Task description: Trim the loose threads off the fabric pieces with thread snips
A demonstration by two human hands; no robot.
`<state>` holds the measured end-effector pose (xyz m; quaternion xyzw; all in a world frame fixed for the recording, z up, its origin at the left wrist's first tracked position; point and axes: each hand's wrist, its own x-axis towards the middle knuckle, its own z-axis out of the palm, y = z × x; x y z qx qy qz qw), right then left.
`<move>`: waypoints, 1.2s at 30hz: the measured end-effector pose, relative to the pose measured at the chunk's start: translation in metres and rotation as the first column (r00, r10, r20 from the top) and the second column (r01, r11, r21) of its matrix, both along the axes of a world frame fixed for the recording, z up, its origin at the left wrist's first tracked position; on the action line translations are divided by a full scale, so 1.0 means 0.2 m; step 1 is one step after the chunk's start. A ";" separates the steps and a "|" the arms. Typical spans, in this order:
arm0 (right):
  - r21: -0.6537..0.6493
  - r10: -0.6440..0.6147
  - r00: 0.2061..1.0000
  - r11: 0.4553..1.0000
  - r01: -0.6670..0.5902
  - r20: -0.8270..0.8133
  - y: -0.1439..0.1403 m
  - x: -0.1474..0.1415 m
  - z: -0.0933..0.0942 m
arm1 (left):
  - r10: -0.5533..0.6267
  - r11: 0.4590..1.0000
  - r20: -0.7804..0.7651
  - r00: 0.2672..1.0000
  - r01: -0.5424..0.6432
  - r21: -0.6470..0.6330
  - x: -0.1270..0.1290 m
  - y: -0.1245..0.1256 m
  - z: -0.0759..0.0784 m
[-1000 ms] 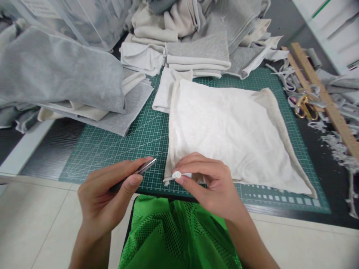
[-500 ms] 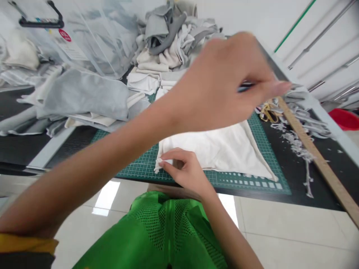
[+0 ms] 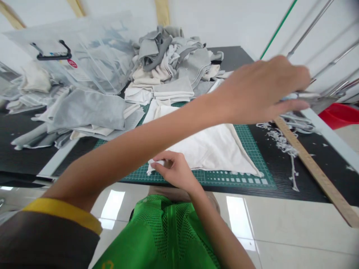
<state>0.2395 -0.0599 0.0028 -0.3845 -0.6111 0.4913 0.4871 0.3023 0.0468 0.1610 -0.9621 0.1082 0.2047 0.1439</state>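
Observation:
My left hand (image 3: 269, 91) is stretched across to the right, above the right side of the table. Its fingers are closed, and a blurred grey-white thing (image 3: 305, 96) shows at the fingertips, too smeared to name. The forearm crosses over a white cloth (image 3: 213, 149) and hides part of it. That cloth lies flat on a green cutting mat (image 3: 244, 132), with a cream edge on its right side. Close to the table's front edge, my right hand (image 3: 174, 168) pinches the near left corner of the cloth between thumb and fingers.
Grey and white cloth pieces (image 3: 89, 112) lie at left, before a clear plastic box (image 3: 84, 63). A large heap of cloths (image 3: 179, 56) stands behind the mat. On the right are thread scraps (image 3: 280, 140), a wooden ruler (image 3: 316, 168) overhanging the front edge, and a red container (image 3: 339, 115).
My left hand has moved right, away from above the cloth and out toward the table's right edge. The right hand still pinches the corner. The camera view has shifted slightly.

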 end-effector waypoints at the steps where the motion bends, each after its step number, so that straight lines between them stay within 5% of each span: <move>1: -0.015 -0.010 1.000 1.000 0.010 0.006 0.00 0.01 0.01 | 0.147 0.987 0.220 0.964 -0.157 0.030 -0.11 0.01 0.03; 3: -0.035 -0.036 0.999 0.999 0.036 -0.001 0.00 0.02 0.02 | 0.330 0.928 0.572 0.751 -0.368 -0.052 -0.37 0.01 0.07; 5: -0.048 -0.059 0.998 0.997 0.057 -0.024 0.00 0.02 0.03 | 0.490 0.839 0.725 0.485 -0.487 -0.242 -0.65 -0.04 0.04; 7: -0.056 -0.062 0.996 0.997 0.058 -0.067 0.00 0.03 0.04 | 0.576 0.791 0.775 0.260 -0.415 -0.449 -0.91 -0.13 -0.04; 8: -0.061 -0.062 0.994 0.997 0.056 -0.091 -0.01 0.03 0.04 | 0.629 0.759 0.744 0.225 -0.386 -0.525 -1.02 -0.18 -0.10; 11: -0.060 -0.068 0.988 0.996 0.061 -0.142 -0.01 0.03 0.04 | 0.720 0.683 0.673 0.170 -0.342 -0.645 -1.26 -0.34 -0.28; 14: -0.043 -0.077 0.983 0.997 0.071 -0.169 -0.01 0.02 0.04 | 0.785 0.607 0.605 0.131 -0.355 -0.711 -1.36 -0.47 -0.43; 18: -0.038 -0.054 0.980 0.998 0.047 -0.189 -0.01 0.02 0.05 | 0.761 0.623 0.636 0.128 -0.419 -0.661 -1.36 -0.55 -0.54; 36: -0.010 -0.043 0.990 0.999 0.042 -0.135 0.00 0.02 0.06 | 0.622 0.699 0.777 0.091 -0.512 -0.499 -1.36 -0.57 -0.64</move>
